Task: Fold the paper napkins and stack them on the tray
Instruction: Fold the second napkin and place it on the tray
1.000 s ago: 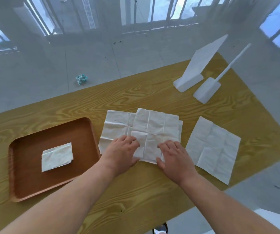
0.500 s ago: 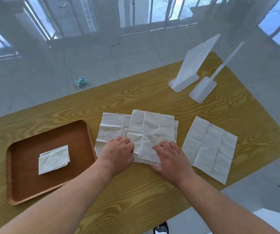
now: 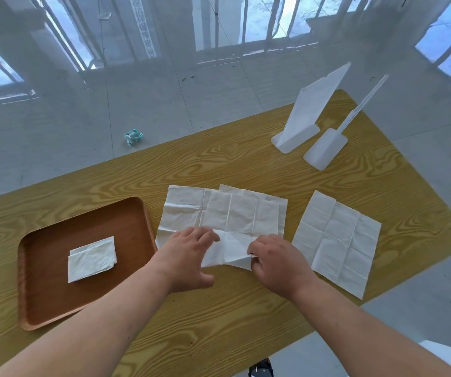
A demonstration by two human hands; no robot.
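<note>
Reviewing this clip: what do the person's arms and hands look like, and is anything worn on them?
Both forearms are bare up to the frame edge, with no sleeves visible. The left hand and right hand show no gloves, rings, watch or wristband.

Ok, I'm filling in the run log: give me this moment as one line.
stage: folding | both hands: left hand, right hand lifting near edge of top napkin | tray: one folded napkin | unfolded aside: right napkin

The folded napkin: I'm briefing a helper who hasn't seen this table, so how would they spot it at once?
Find the brown wooden tray at the left end of the yellow table. The folded napkin lies alone in its middle. Unlike the open, creased napkins spread flat on the tabletop, it is a small thick rectangle.
</note>
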